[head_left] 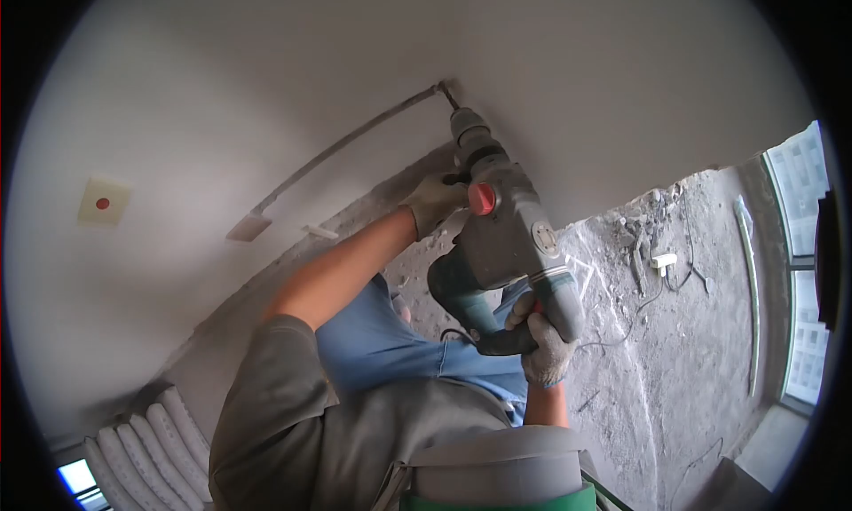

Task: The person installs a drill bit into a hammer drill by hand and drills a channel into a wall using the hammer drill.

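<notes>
A large dark rotary hammer drill point(506, 236) with a red round knob slants up toward the wall. Its bit point(450, 95) meets the wall at the upper end of a narrow groove point(346, 142), close to the corner. My left hand point(435, 202), in a pale work glove, is closed at the front of the drill near the chuck, seemingly on a side handle that is mostly hidden. Gloved too, my right hand point(546, 347) wraps around the rear handle, beside a red part that looks like the trigger.
Rubble and dust cover the rough floor point(612, 369). Loose debris, a cable and a white socket block point(662, 261) lie to the right, near a window point(799, 245). A wall plate point(105, 202) with a red centre is at left, above a white radiator point(151, 449).
</notes>
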`<control>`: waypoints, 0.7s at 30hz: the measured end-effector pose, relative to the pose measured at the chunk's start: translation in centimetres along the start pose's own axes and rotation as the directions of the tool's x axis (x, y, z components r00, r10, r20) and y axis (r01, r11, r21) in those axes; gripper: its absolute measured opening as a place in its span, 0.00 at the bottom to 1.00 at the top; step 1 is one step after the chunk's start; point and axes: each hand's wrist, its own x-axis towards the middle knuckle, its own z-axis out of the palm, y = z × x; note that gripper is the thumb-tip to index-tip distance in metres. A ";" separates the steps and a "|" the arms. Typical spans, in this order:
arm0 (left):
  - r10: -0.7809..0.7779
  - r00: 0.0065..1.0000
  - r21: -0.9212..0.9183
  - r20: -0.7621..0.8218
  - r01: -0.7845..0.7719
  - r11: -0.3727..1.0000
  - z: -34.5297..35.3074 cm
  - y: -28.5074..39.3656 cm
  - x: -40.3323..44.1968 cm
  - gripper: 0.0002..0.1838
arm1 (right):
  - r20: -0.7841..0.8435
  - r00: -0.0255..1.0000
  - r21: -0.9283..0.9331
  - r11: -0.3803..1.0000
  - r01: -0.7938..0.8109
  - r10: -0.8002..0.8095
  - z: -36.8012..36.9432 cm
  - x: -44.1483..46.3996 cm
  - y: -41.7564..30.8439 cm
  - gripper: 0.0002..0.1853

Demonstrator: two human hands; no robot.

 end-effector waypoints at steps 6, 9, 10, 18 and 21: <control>-0.137 0.990 0.193 -0.036 0.142 0.971 0.3 -0.8 -1.0 0.18 | 0.038 0.999 -0.039 0.999 0.031 -0.030 -0.7 -2.0 0.9 0.21; -0.136 0.991 0.154 -0.015 0.137 0.979 -0.3 -1.4 -0.5 0.23 | -0.009 1.000 -0.024 0.999 0.027 -0.027 0.1 -2.1 1.1 0.13; -0.138 0.990 0.187 -0.022 0.140 0.972 -0.4 -1.4 -0.3 0.24 | -0.009 0.999 -0.017 0.999 0.044 -0.044 0.3 -2.0 1.2 0.12; 0.092 0.991 0.131 0.094 -0.104 0.986 -2.6 -2.4 2.9 0.25 | 0.044 0.994 -0.128 0.986 0.106 -0.101 0.8 0.2 2.9 0.11; -0.019 0.998 0.035 0.063 0.017 0.999 -2.8 -2.0 3.1 0.29 | 0.020 0.997 -0.146 0.986 0.077 -0.075 2.0 0.4 3.2 0.09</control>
